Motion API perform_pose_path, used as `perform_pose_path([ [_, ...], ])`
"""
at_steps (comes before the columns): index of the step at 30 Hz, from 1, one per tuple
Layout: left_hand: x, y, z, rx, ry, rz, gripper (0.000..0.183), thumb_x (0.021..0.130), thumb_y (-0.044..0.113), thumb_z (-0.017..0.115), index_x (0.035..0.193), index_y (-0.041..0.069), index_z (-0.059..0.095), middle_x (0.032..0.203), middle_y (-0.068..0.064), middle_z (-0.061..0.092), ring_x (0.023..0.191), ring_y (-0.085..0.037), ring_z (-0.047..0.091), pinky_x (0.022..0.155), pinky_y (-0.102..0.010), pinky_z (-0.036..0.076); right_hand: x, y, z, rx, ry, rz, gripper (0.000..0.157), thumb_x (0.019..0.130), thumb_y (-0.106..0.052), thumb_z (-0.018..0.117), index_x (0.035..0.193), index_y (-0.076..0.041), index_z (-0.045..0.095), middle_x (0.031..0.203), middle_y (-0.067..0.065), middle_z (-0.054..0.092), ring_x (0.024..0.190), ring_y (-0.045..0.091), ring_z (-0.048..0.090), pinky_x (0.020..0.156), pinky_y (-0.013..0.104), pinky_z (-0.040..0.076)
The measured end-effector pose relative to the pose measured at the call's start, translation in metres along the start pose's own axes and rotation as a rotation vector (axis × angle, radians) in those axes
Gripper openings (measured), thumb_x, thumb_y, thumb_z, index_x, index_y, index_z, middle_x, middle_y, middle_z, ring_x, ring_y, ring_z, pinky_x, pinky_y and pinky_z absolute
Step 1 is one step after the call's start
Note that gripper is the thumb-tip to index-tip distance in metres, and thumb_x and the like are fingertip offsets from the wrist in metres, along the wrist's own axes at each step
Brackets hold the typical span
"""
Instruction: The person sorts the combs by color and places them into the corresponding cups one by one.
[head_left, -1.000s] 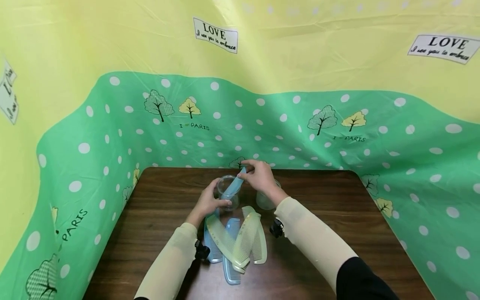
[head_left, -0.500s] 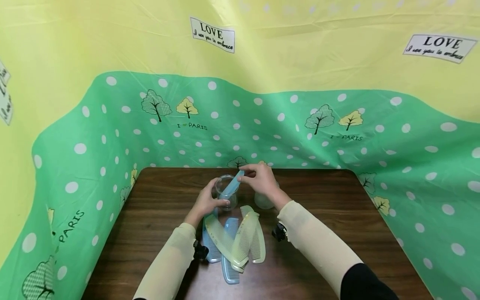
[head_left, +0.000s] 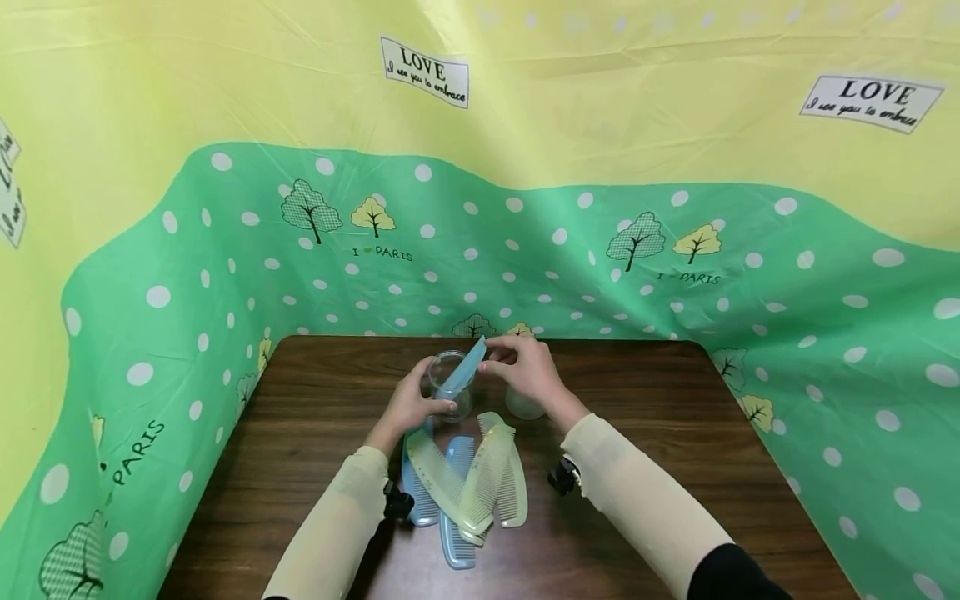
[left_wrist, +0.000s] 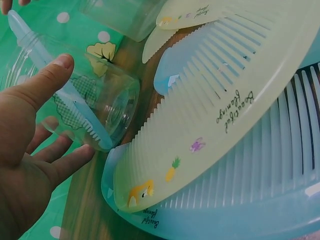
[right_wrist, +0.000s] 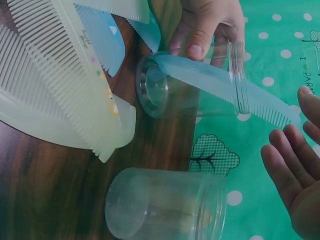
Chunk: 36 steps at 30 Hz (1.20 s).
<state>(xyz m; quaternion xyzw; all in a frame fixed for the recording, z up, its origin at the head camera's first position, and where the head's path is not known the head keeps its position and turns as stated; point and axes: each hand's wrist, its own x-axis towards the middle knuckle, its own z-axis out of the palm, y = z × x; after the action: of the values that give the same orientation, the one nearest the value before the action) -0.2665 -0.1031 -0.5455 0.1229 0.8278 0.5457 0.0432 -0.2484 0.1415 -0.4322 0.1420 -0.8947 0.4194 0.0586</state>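
Observation:
My left hand holds a clear plastic jar on the table, thumb on the near side and fingers round the other. A light blue comb leans inside this jar, its upper end sticking out past the rim. In the right wrist view, the blue comb reaches down to the jar's base. My right hand is beside the comb's upper end, thumb and fingers spread apart around the tip without pinching it. The left wrist view shows my left thumb lying along the jar wall.
A second clear jar stands to the right, partly behind my right hand in the head view. Nearer me, several combs overlap in a pile: pale yellow-green combs over blue combs. A green and yellow cloth hangs behind the wooden table.
My right hand has let go of the blue comb and drawn slightly right, its fingers parting. The comb now leans in the jar by itself; my left hand still holds the jar.

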Motion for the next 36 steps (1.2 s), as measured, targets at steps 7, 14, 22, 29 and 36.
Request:
perform_pose_path([
  [7, 0.001, 0.001, -0.001, 0.003, -0.001, -0.004, 0.088, 0.082, 0.020, 0.089, 0.155, 0.015, 0.041, 0.147, -0.015, 0.056, 0.131, -0.035, 0.055, 0.099, -0.054, 0.051, -0.006, 0.005, 0.005, 0.005, 0.005, 0.037, 0.027, 0.086, -0.026, 0.086, 0.108, -0.013, 0.078, 0.089, -0.003, 0.075, 0.080, 0.014, 0.071, 0.073, 0.034, 0.059],
  [14, 0.000, 0.001, -0.001, 0.004, -0.002, -0.002, 0.089, 0.081, 0.020, 0.090, 0.155, 0.015, 0.040, 0.148, -0.018, 0.055, 0.133, -0.036, 0.054, 0.101, -0.055, 0.050, -0.013, 0.013, 0.015, -0.011, -0.030, 0.052, 0.027, 0.086, -0.029, 0.086, 0.107, -0.013, 0.079, 0.092, -0.003, 0.075, 0.082, 0.014, 0.071, 0.074, 0.032, 0.058],
  [22, 0.001, 0.002, 0.000, -0.014, -0.008, -0.023, 0.088, 0.083, 0.016, 0.088, 0.156, 0.016, 0.039, 0.149, -0.015, 0.054, 0.135, -0.035, 0.052, 0.100, -0.054, 0.052, -0.019, 0.018, 0.027, 0.020, -0.080, 0.068, 0.031, 0.086, -0.025, 0.086, 0.112, -0.010, 0.078, 0.095, -0.001, 0.075, 0.084, 0.014, 0.070, 0.076, 0.032, 0.058],
  [29, 0.002, 0.003, -0.001, -0.017, -0.013, -0.013, 0.087, 0.083, 0.012, 0.088, 0.156, 0.014, 0.040, 0.148, -0.016, 0.054, 0.134, -0.036, 0.053, 0.100, -0.054, 0.052, -0.023, 0.022, 0.035, 0.032, -0.101, 0.071, 0.035, 0.085, -0.026, 0.087, 0.114, -0.010, 0.078, 0.099, 0.004, 0.076, 0.083, 0.012, 0.071, 0.075, 0.032, 0.059],
  [36, 0.001, 0.002, -0.001, -0.011, -0.020, -0.013, 0.087, 0.084, 0.013, 0.087, 0.156, 0.013, 0.039, 0.148, -0.016, 0.054, 0.134, -0.036, 0.053, 0.099, -0.054, 0.052, -0.030, 0.025, 0.045, 0.054, -0.113, 0.083, 0.037, 0.087, -0.026, 0.085, 0.120, -0.010, 0.077, 0.106, 0.008, 0.076, 0.087, 0.016, 0.070, 0.077, 0.034, 0.058],
])
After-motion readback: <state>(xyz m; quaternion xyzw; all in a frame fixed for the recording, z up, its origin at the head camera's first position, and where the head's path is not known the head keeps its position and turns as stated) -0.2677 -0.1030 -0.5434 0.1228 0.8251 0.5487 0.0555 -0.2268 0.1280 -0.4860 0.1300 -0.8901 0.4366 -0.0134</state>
